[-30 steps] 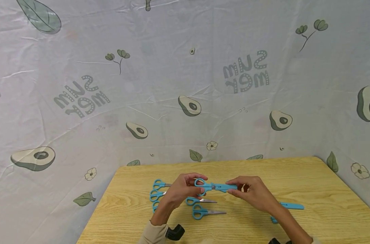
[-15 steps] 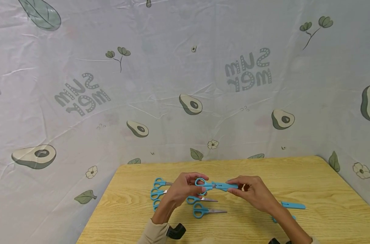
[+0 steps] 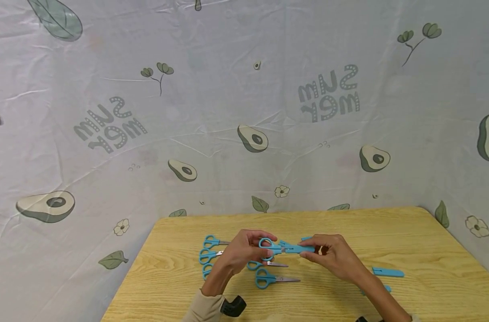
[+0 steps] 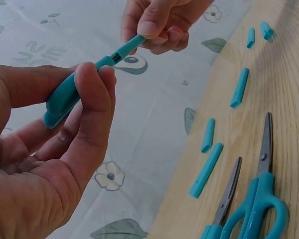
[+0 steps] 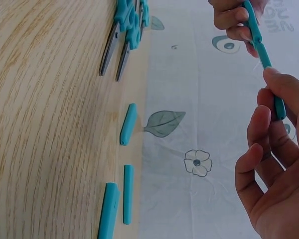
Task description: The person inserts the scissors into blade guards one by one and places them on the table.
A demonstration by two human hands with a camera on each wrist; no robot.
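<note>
My left hand point(image 3: 244, 250) grips a pair of scissors point(image 3: 270, 247) by its light blue handles, above the table. A matching blue blade cover point(image 3: 293, 248) sits over most of the blades, and a short bit of metal shows between cover and handles. The cover's far end is pinched between thumb and fingers of my right hand point(image 3: 337, 255). From the left wrist view, the scissors point(image 4: 65, 97) and the cover point(image 4: 129, 47) line up end to end. Bare scissors point(image 3: 264, 279) lie below the hands, blades pointing right.
More blue-handled scissors point(image 3: 206, 256) lie at the left of the wooden table point(image 3: 159, 286), partly behind the left arm. Several loose blade covers, one of them a blue cover point(image 3: 388, 272), lie to the right. A patterned sheet point(image 3: 212, 89) hangs behind the table.
Both hands keep their hold on the scissors and cover, which have sunk very slightly in the head view. A loose cover behind them now shows more. The head view has shifted a little.
</note>
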